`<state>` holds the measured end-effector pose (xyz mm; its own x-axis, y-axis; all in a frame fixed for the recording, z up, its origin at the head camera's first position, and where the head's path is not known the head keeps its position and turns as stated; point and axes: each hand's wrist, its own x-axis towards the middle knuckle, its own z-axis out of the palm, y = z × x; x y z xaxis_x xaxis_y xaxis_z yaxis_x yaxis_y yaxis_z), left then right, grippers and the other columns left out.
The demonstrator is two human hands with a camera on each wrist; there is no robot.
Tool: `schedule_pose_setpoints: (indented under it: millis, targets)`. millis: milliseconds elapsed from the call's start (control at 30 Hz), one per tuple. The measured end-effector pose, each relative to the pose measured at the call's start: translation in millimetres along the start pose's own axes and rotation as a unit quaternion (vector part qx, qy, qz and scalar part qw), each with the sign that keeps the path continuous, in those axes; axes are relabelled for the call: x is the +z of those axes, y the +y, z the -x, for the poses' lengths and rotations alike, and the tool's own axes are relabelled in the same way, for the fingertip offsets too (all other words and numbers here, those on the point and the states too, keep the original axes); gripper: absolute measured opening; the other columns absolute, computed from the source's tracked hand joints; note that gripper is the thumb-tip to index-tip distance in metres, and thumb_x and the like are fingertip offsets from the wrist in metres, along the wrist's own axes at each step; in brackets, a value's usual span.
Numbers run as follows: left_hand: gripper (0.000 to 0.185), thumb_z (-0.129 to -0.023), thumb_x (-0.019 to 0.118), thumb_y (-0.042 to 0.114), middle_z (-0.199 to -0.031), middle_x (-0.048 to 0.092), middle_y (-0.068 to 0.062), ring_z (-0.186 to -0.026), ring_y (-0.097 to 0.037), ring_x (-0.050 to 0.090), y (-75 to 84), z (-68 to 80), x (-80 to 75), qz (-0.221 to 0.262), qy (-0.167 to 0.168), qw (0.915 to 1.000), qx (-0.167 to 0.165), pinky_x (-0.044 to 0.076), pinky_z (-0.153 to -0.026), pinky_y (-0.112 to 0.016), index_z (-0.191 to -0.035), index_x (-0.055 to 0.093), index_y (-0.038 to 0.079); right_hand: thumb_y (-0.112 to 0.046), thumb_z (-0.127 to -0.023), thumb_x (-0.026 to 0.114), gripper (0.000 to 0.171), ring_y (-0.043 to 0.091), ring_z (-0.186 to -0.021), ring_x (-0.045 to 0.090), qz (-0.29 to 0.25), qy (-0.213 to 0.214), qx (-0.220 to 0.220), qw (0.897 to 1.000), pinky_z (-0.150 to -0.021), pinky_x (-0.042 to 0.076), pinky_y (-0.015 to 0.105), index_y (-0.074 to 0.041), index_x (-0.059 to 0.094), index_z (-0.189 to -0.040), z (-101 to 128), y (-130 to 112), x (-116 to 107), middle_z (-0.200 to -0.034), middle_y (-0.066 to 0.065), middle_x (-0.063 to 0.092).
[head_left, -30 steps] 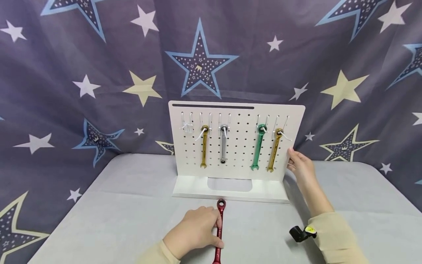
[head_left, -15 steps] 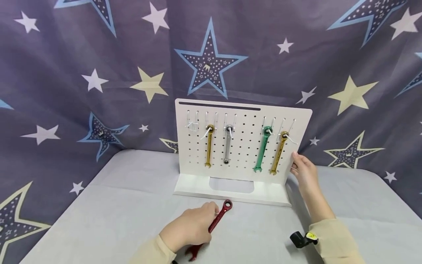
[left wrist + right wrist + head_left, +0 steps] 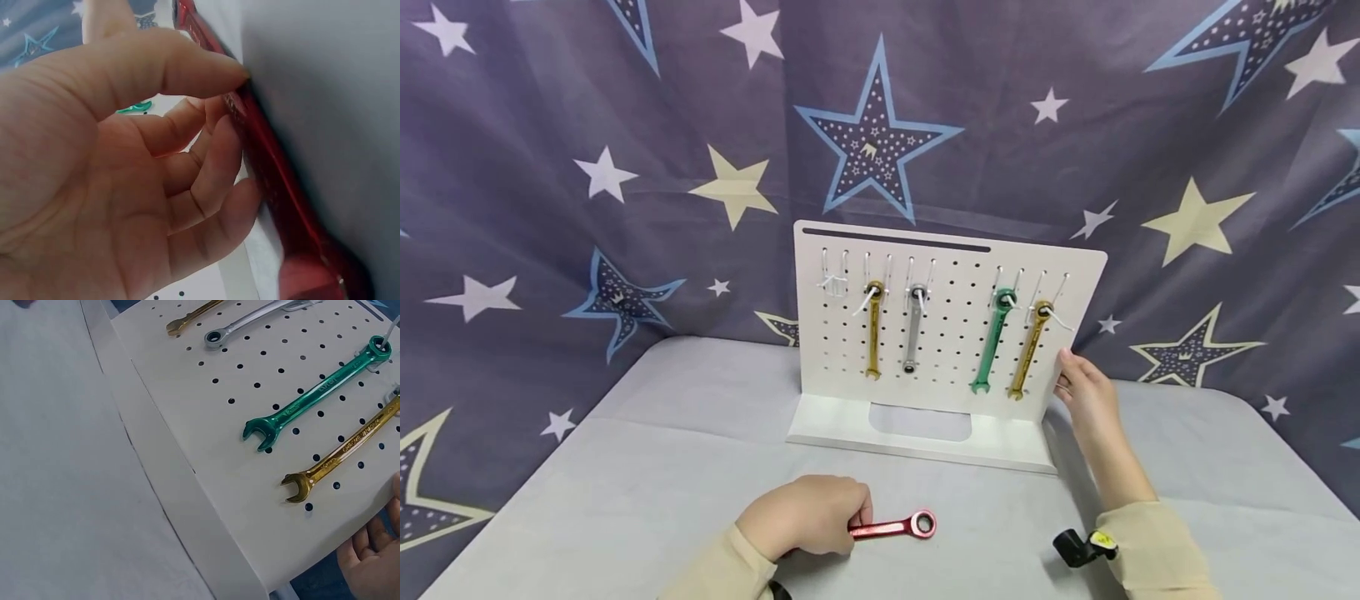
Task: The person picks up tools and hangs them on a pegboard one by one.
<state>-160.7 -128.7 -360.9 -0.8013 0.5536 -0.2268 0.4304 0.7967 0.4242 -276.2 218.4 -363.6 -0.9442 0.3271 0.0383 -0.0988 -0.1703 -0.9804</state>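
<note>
Gripping red wrench (image 3: pixel 895 527) handle, left hand (image 3: pixel 805 517)

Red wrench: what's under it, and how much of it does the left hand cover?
The red wrench lies flat on the grey table, ring end free to the right. The left hand grips its handle, hiding the other end in the head view.

The left hand (image 3: pixel 808 518) covers the open-end half of the red wrench (image 3: pixel 898 527), whose ends are blurred and cut off in the left wrist view; the right hand (image 3: pixel 374 562) is cropped at its view's corner, fingertips behind the pegboard (image 3: pixel 951 250) edge
</note>
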Motion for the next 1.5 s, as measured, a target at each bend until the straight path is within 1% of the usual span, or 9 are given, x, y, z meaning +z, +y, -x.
schedule_pose_setpoints:
  millis: [400,567,733,833,967,1167,1267,1333,1500]
  targets:
    - [0.024,-0.075,0.074,0.002,-0.073,0.047,0.008,-0.063,-0.011,0.044,0.9,1.3,-0.5,-0.059,-0.014,0.9982,0.003,0.041,-0.06,-0.028,-0.078,0.055,0.016,-0.029,-0.1,0.06,0.021,0.004,-0.079,0.057,0.0,0.005,0.007,1.0,-0.076,0.05,0.018,-0.009,0.059,-0.099,3.0,10.5,-2.0,-0.079,-0.008,0.061]
    - [0.025,-0.079,0.073,0.002,-0.071,0.049,0.009,-0.063,-0.011,0.046,-2.4,1.4,0.9,-0.045,-0.01,0.999,0.0,0.042,-0.063,-0.03,-0.079,0.054,0.019,-0.029,-0.1,0.06,0.019,0.004,-0.078,0.057,0.006,0.014,0.005,1.0,-0.074,0.051,0.017,-0.01,0.06,-0.096,4.3,11.8,-5.1,-0.078,-0.007,0.061]
    - [0.027,-0.081,0.076,0.008,-0.068,0.049,0.01,-0.063,-0.009,0.046,-4.4,-0.3,2.0,-0.046,0.002,0.9987,0.022,0.042,-0.064,-0.029,-0.078,0.053,0.021,-0.03,-0.099,0.061,0.019,0.005,-0.078,0.055,0.021,0.012,0.004,1.0,-0.074,0.05,0.017,-0.012,0.061,-0.094,5.1,9.7,-5.9,-0.078,-0.007,0.058]
    - [0.026,-0.084,0.076,0.013,-0.068,0.051,0.013,-0.064,-0.007,0.047,-5.8,-0.3,1.2,-0.024,0.009,0.9989,0.04,0.041,-0.064,-0.029,-0.079,0.052,0.022,-0.03,-0.099,0.061,0.02,0.005,-0.079,0.055,0.03,0.01,0.007,0.999,-0.075,0.05,0.018,-0.011,0.061,-0.095,5.7,8.3,-5.2,-0.078,-0.007,0.058]
    - [0.021,-0.089,0.07,0.01,-0.068,0.057,0.018,-0.063,-0.002,0.05,-9.2,-0.5,-4.4,0.047,0.024,0.996,0.072,0.043,-0.068,-0.026,-0.083,0.054,0.021,-0.032,-0.1,0.06,0.025,0.005,-0.081,0.055,0.046,0.008,0.001,0.999,-0.075,0.05,0.017,-0.007,0.059,-0.101,5.4,6.4,-3.9,-0.08,-0.008,0.058]
    - [0.015,-0.093,0.066,0.009,-0.075,0.063,0.019,-0.073,-0.002,0.053,-15.6,-0.9,-20.2,0.117,0.065,0.9851,0.108,0.043,-0.074,-0.028,-0.09,0.055,0.019,-0.034,-0.1,0.059,0.033,0.004,-0.082,0.056,0.058,-0.004,-0.005,0.998,-0.077,0.05,0.017,-0.002,0.055,-0.108,3.2,2.7,-2.4,-0.081,-0.009,0.059]
    - [0.013,-0.094,0.065,0.008,-0.079,0.067,0.013,-0.078,-0.005,0.057,-18.5,-1.9,-26.8,0.163,0.09,0.9755,0.117,0.044,-0.079,-0.031,-0.092,0.056,0.017,-0.034,-0.101,0.058,0.034,0.004,-0.083,0.056,0.062,-0.006,-0.005,0.998,-0.077,0.05,0.017,-0.001,0.055,-0.109,2.4,0.9,-1.7,-0.081,-0.01,0.059]
    - [0.011,-0.095,0.063,0.005,-0.081,0.068,0.009,-0.081,-0.009,0.061,-19.8,-3.1,-30.7,0.202,0.107,0.9661,0.121,0.046,-0.08,-0.032,-0.095,0.058,0.015,-0.034,-0.101,0.058,0.033,0.004,-0.083,0.056,0.062,-0.007,-0.004,0.998,-0.077,0.05,0.017,-0.002,0.055,-0.11,2.0,-0.2,-1.4,-0.081,-0.01,0.059]
    - [0.01,-0.095,0.06,-0.002,-0.087,0.071,-0.001,-0.087,-0.02,0.066,-20.5,-4.7,-39.5,0.299,0.143,0.9338,0.136,0.052,-0.082,-0.033,-0.103,0.06,0.004,-0.034,-0.1,0.059,0.033,0.004,-0.082,0.055,0.059,-0.007,-0.004,0.998,-0.077,0.049,0.016,-0.002,0.055,-0.11,1.2,-3.2,-1.3,-0.081,-0.009,0.059]
